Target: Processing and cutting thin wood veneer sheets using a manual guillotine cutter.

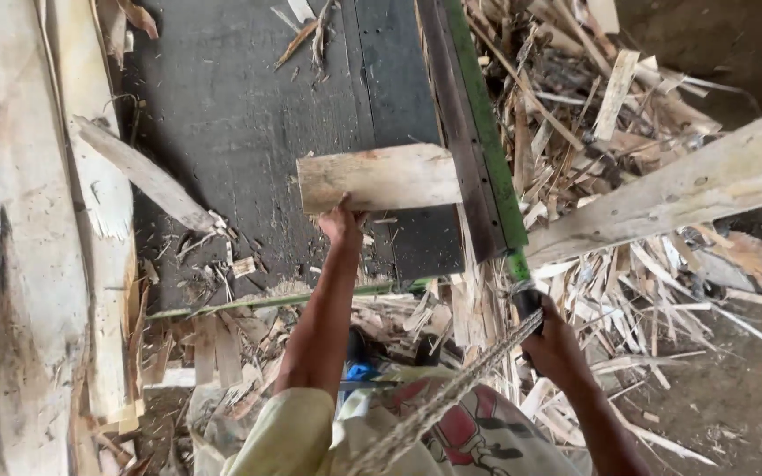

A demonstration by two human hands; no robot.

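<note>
My left hand (342, 222) grips the near edge of a pale wooden board (379, 176) that lies across a dark machine table (231, 123). The board's right end meets a long green and dark metal rail (485, 132) running away from me. At the rail's near end my right hand (556, 345) is closed around a black handle (526, 300). A frayed rope (451, 392) runs from that handle down toward my body.
A long pale plank (681, 189) sticks out to the right of the rail. Heaps of wood offcuts and splinters (610, 106) lie right of the table and below it. Rough timber slabs (19, 220) stand along the left. A loose wood strip (147, 176) lies on the table's left.
</note>
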